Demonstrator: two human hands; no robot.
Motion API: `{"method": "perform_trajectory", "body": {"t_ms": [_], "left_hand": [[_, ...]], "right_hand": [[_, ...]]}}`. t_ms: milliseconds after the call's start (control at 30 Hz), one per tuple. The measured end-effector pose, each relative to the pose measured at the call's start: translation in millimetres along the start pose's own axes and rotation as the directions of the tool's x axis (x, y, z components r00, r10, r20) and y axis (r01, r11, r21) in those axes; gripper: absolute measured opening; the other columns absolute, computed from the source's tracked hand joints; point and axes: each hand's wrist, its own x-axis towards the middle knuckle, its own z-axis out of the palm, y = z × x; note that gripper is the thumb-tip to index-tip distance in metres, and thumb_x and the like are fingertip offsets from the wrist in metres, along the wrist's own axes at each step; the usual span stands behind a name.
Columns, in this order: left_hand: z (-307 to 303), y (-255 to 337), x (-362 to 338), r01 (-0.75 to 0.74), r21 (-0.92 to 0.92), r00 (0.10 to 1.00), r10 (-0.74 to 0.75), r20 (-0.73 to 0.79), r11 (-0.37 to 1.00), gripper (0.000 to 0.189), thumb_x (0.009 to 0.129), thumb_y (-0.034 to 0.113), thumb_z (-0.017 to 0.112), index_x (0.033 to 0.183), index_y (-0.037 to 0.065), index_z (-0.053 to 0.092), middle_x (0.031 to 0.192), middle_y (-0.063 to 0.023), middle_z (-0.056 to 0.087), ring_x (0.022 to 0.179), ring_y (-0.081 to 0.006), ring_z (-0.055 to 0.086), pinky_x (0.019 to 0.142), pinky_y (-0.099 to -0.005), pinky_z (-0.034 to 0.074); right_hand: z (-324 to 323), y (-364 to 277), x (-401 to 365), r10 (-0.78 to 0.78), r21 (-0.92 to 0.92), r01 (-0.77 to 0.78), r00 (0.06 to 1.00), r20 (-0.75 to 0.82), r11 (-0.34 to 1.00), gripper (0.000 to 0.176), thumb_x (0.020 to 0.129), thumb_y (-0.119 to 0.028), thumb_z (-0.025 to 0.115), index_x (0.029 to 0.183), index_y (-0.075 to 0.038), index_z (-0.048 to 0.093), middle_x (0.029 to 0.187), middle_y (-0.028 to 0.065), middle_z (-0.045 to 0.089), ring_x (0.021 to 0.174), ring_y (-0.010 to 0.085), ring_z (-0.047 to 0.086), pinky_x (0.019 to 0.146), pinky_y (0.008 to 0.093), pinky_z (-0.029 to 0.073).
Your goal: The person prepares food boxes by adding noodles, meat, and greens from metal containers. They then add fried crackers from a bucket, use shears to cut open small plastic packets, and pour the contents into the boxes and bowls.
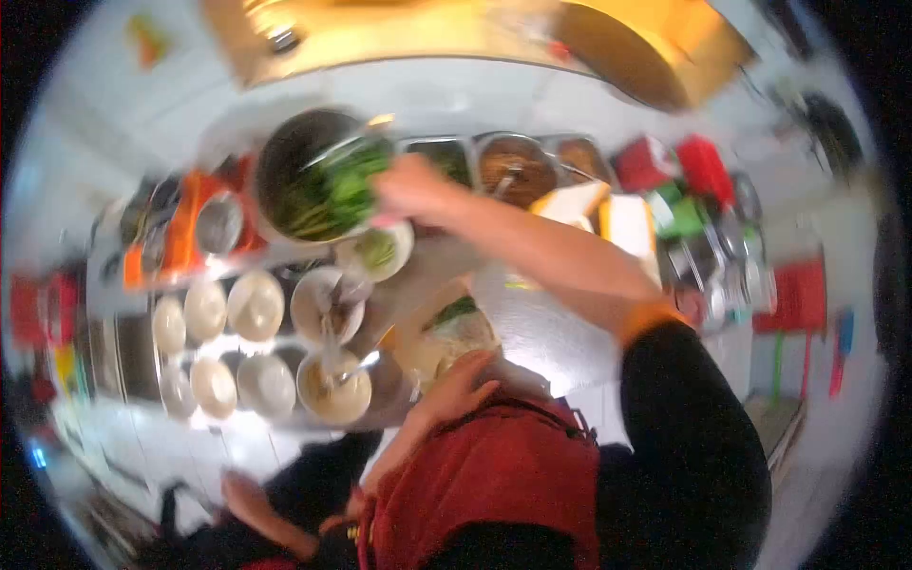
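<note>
My right hand (410, 193) reaches far forward over the edge of a large dark pot (275, 176). Its fingers look closed on a bunch of leafy greens (350, 190), although motion smears them. Just below that hand is a white bowl (404, 249) with light green pieces inside. Close to my waist, my left hand (458, 389) is curled at the near edge of a pale tan container (418, 328), which has something green and whitish in it. The fingers there seem to grip the rim; part of the grip is blurred.
Several white bowls (256, 304) stand in two rows on the left, two holding utensils. Metal pans with brown food (513, 169) line the back. White-and-yellow boxes (627, 228) lie to the right. Another person's hand (252, 499) is at lower left.
</note>
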Motion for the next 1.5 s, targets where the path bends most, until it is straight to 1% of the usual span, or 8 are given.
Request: {"method": "perform_trajectory", "body": {"t_ms": [133,267,500,700,867,1000,1333,1500], "left_hand": [[-32.1,18.4,-34.0,0.313,-0.189,0.947,-0.322,-0.019,0.931,0.045,0.089,0.013,0.066,0.131,0.003,0.054,0.127,-0.0160,0.060,0.115,-0.0287,0.059,0.097,-0.0367,0.046],[-48.4,5.4,-62.1,0.321,-0.392,0.931,-0.363,-0.035,0.862,0.037,0.094,0.011,0.058,0.129,-0.002,0.054,0.122,-0.0144,0.061,0.108,-0.0224,0.060,0.096,-0.0327,0.045],[-75.9,57.0,26.4,0.305,-0.092,0.931,-0.276,0.238,0.948,0.030,0.096,0.009,0.056,0.123,-0.002,0.055,0.112,-0.0134,0.065,0.106,-0.0195,0.060,0.093,-0.0317,0.046],[121.2,181.9,183.3,0.011,0.001,0.620,-0.008,0.785,1.000,0.033,0.091,0.003,0.061,0.123,-0.001,0.057,0.109,-0.0096,0.066,0.105,-0.0172,0.062,0.092,-0.0315,0.048],[448.0,227.5,276.7,0.171,-0.178,0.425,0.090,0.901,0.969,0.028,0.100,0.012,0.050,0.126,0.003,0.055,0.116,-0.0067,0.061,0.108,-0.0136,0.056,0.097,-0.0297,0.043],[703.7,136.8,391.5,-0.085,0.045,0.828,0.046,0.559,0.995,0.041,0.097,0.015,0.056,0.134,0.001,0.046,0.132,-0.0184,0.054,0.124,-0.0290,0.052,0.105,-0.0359,0.040],[822.1,-47.0,578.2,0.429,0.482,0.878,-0.478,-0.024,0.764,0.047,0.100,0.033,0.044,0.128,-0.006,0.048,0.123,-0.0296,0.056,0.114,-0.0434,0.054,0.094,-0.0418,0.047],[831.5,-53.7,580.4,0.499,0.438,0.847,-0.528,-0.064,0.748,0.047,0.099,0.033,0.046,0.126,-0.006,0.049,0.121,-0.0294,0.057,0.114,-0.0434,0.055,0.094,-0.0424,0.047]], "right_hand": [[53.2,2.4,92.8,-0.156,-0.513,0.182,0.983,0.093,0.839,0.020,0.077,-0.022,0.065,0.075,-0.003,0.072,0.075,0.0134,0.070,0.065,0.0257,0.069,0.059,0.0433,0.054],[103.8,3.2,120.8,0.556,0.894,-0.305,0.828,0.079,0.327,0.039,0.093,-0.018,0.049,0.065,0.004,0.066,0.064,0.0165,0.068,0.053,0.0270,0.068,0.050,0.0393,0.057],[37.6,44.8,-167.6,-0.640,0.893,0.212,0.762,0.104,0.398,0.024,0.098,-0.022,0.053,0.103,0.002,0.058,0.089,0.0112,0.064,0.076,0.0212,0.060,0.069,0.0347,0.049],[-72.6,122.6,-691.7,0.385,0.767,-0.305,0.919,0.082,0.564,0.033,0.098,-0.034,0.054,0.104,-0.006,0.071,0.068,-0.0013,0.060,0.064,0.0062,0.058,0.053,0.0237,0.046],[-67.7,239.0,-982.2,0.910,0.878,-0.240,0.074,-0.408,0.413,0.025,0.091,-0.027,0.057,0.091,-0.005,0.068,0.071,0.0041,0.064,0.063,0.0124,0.058,0.056,0.0257,0.046],[-104.3,439.9,-1098.3,0.365,0.546,-0.592,-0.406,-0.838,0.593,0.025,0.086,-0.022,0.058,0.093,0.001,0.064,0.082,0.0181,0.067,0.074,0.0344,0.064,0.066,0.0399,0.052],[-115.4,739.0,-1157.9,0.545,0.348,-0.526,0.281,-0.790,0.776,0.040,0.081,-0.027,0.051,0.115,-0.006,0.059,0.114,0.0184,0.061,0.107,0.0356,0.059,0.094,0.0471,0.045],[-112.1,818.9,-1114.8,0.866,0.285,0.934,0.316,-0.387,-0.213,0.051,0.090,-0.051,0.041,0.128,-0.019,0.053,0.128,0.0088,0.057,0.114,0.0305,0.053,0.099,0.0463,0.042]]}}
